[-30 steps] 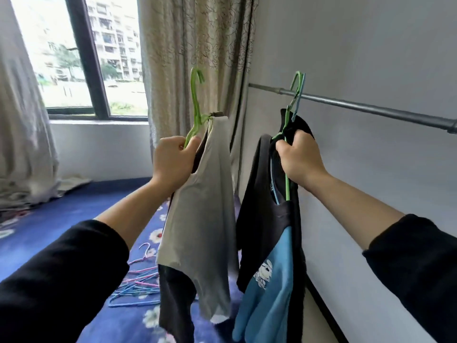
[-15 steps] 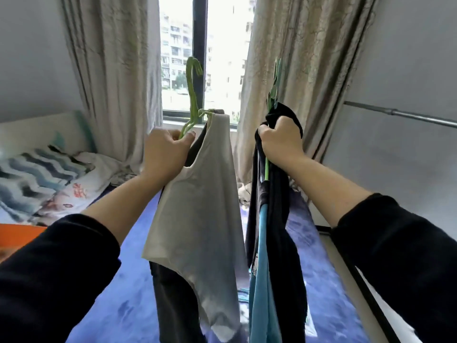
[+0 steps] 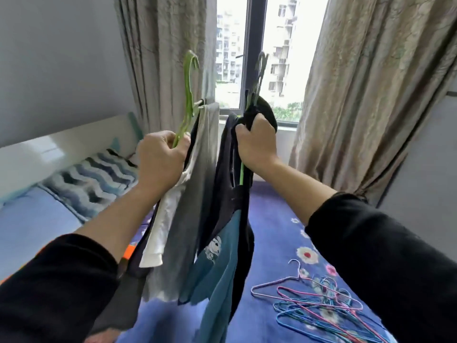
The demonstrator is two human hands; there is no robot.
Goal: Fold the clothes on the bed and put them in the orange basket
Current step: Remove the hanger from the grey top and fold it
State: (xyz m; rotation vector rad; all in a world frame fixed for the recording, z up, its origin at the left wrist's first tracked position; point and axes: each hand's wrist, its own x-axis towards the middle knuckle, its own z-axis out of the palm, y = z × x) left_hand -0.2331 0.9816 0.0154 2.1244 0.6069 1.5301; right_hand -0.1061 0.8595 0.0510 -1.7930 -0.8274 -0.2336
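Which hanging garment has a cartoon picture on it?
The blue top under the right hand; the grey garment, white garment and dark garments look plain.

No text, label, brand or number can be read anywhere. The only printed mark is a white cartoon figure [image 3: 214,246] on the hanging teal-blue fabric shirt [image 3: 222,295]. It is too small and blurred to tell whether it carries any lettering.

Head view (close), facing the window [image 3: 249,58]
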